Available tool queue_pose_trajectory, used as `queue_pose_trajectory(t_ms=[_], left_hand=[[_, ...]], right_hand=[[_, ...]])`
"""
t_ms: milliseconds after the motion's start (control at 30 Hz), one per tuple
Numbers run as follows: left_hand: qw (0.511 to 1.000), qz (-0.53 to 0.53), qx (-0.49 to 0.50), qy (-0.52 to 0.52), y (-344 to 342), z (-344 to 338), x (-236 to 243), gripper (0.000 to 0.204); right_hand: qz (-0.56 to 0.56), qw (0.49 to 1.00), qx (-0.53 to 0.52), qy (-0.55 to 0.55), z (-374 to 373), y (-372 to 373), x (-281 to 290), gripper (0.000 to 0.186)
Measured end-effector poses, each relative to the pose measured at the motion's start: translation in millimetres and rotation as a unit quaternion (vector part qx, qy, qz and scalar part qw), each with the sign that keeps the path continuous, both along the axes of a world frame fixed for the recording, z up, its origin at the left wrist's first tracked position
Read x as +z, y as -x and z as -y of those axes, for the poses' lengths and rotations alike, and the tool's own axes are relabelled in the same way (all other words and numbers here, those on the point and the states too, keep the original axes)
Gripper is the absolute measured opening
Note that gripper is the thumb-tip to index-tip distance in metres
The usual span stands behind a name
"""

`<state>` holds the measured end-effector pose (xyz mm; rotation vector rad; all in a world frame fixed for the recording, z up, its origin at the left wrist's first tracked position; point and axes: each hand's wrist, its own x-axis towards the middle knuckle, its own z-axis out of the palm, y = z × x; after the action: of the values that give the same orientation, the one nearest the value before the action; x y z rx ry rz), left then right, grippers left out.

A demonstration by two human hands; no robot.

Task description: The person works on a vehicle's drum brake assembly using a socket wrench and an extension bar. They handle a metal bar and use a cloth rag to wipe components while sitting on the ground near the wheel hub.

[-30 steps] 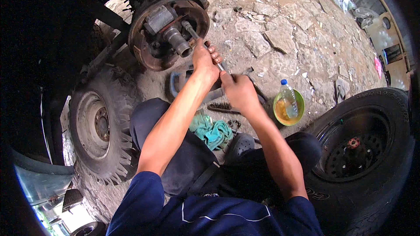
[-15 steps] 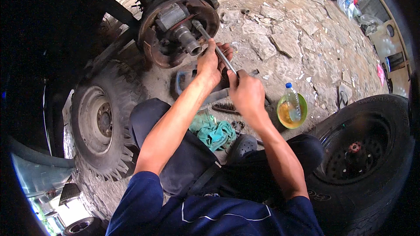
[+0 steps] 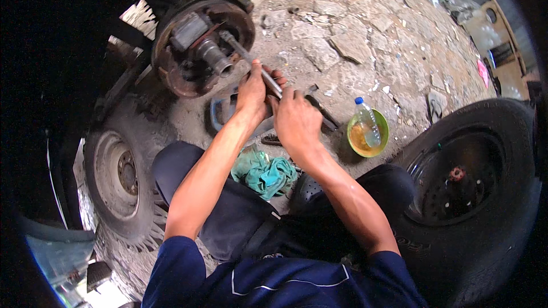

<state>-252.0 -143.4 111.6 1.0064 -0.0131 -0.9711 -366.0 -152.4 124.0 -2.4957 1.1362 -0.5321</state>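
Note:
A long metal bar with a socket-like end (image 3: 244,52) slants from the wheel hub down toward me. Its far end sits against the rusty brake backing plate (image 3: 242,25), beside the protruding spindle (image 3: 214,57). My left hand (image 3: 252,96) grips the bar midway, thumb along its top, some fingers hidden beneath. Lower down, the fingers of my right hand (image 3: 298,118) are closed round the near end. A grey block-shaped part (image 3: 191,31) is mounted above the spindle. Under my forearms, a teal rag (image 3: 273,177) lies crumpled on the ground.
A green bowl (image 3: 384,127) of brownish liquid holds a blue-capped plastic bottle (image 3: 366,121). Large tyres stand at the left (image 3: 98,179) and right (image 3: 485,234). Near my right hand lies a dark bar-shaped tool (image 3: 324,115). Uneven stone paving (image 3: 354,48) spreads beyond.
The whole view has shifted, so the hub and tyres appear farther left. My right hand has come slightly nearer my left; both still hold the bar at the hub.

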Motion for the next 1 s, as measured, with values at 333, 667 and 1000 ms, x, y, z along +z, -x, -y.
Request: queue_pose_trajectory(t_ms=[333, 667, 1000], left_hand=[[0.992, -0.076, 0.004, 0.103, -16.6, 7.0, -0.4, 0.031], [0.997, -0.054, 0.051, 0.014, -13.0, 7.2, 2.8, 0.029], [0.991, -0.073, 0.047, 0.098, -23.9, 6.2, -25.8, 0.035]], right_hand=[[0.166, 0.698, 0.035, -0.696, 45.5, 8.6, 0.9, 0.056], [-0.008, 1.0, 0.015, -0.018, -5.6, -3.7, 8.3, 0.033], [0.114, 0.868, 0.009, -0.484, 39.1, -5.1, -9.2, 0.051]])
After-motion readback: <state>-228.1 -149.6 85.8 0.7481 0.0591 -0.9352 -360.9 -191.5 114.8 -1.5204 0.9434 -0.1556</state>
